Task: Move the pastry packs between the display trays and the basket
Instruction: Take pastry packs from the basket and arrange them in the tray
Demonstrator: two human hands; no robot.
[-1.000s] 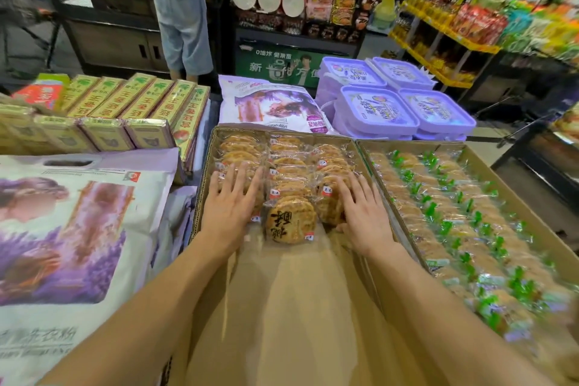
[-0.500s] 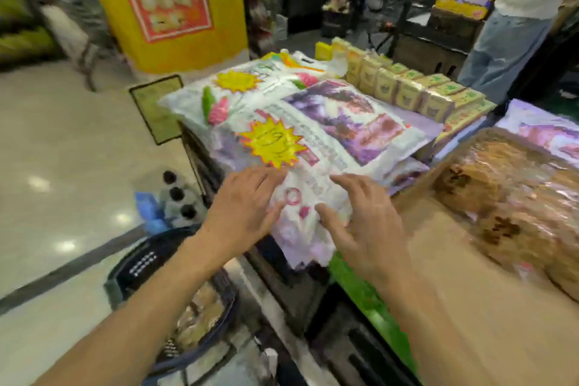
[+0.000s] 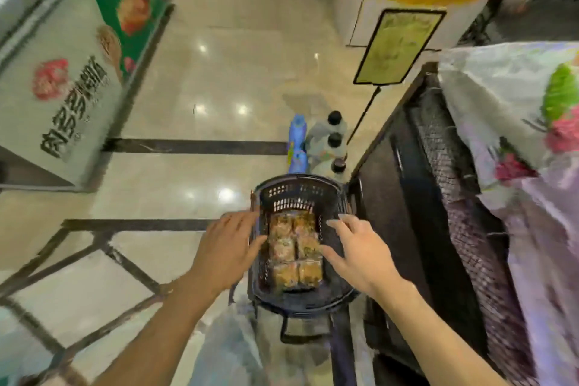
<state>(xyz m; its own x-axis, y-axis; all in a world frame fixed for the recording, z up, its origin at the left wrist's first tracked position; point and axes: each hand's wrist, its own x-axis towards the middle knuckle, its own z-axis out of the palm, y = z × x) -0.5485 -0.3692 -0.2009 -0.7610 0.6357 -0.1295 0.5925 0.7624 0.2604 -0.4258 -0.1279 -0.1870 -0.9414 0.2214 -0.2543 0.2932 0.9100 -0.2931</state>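
One dark plastic basket (image 3: 300, 194) sits on the glossy tiled floor (image 3: 238, 72), and inside it lie about six wrapped pastry packs (image 3: 296, 249), in two columns of three. Two hands reach over it: the left hand (image 3: 227, 252) and right hand (image 3: 360, 255) both have fingers spread and relaxed, holding nothing. Just beyond the basket stand three dark-capped bottles (image 3: 333, 141) and a blue bottle (image 3: 297, 135). A black mesh stand (image 3: 438, 197) rises at right.

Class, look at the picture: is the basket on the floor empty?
No, the dark basket holds several wrapped pastry packs, with the left hand and right hand open above it.
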